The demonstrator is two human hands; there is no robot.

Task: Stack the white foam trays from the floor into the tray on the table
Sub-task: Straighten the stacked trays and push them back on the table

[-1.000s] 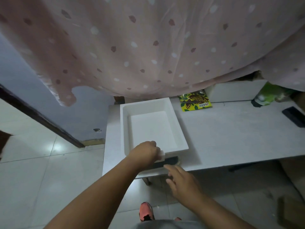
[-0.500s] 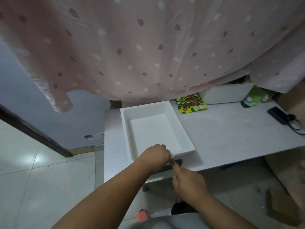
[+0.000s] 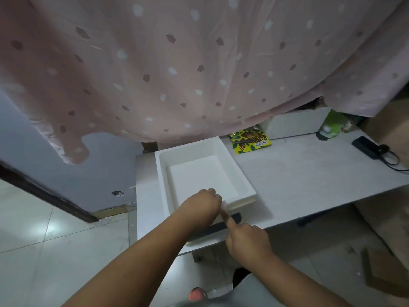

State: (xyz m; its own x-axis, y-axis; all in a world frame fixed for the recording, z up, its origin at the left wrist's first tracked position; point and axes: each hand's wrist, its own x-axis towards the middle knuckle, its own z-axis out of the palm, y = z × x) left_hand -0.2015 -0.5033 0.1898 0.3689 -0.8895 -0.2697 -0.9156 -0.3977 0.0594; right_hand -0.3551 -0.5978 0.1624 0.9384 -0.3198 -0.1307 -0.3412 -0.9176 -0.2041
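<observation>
A white foam tray (image 3: 199, 173) lies on the left part of the grey table (image 3: 298, 180), nested on another tray whose edge shows along the near right rim (image 3: 243, 201). My left hand (image 3: 200, 208) is closed over the tray's near rim. My right hand (image 3: 245, 239) is at the table's front edge, fingers curled and index finger stretched out, its tip touching the tray's near edge beside my left hand. A dark flat object (image 3: 212, 228) lies on the table under both hands. No trays on the floor are in view.
A pink dotted curtain (image 3: 199, 63) hangs low over the table's back. A yellow-green snack packet (image 3: 249, 141), a white box (image 3: 292, 124), a green item (image 3: 330, 127) and a black device with a cable (image 3: 367, 147) sit at the back and right. Cardboard (image 3: 385, 271) lies on the tiled floor.
My right hand rose from below the table edge, curled, and put its index finger against the tray's near edge. My left hand stayed on the rim. The view shifted slightly.
</observation>
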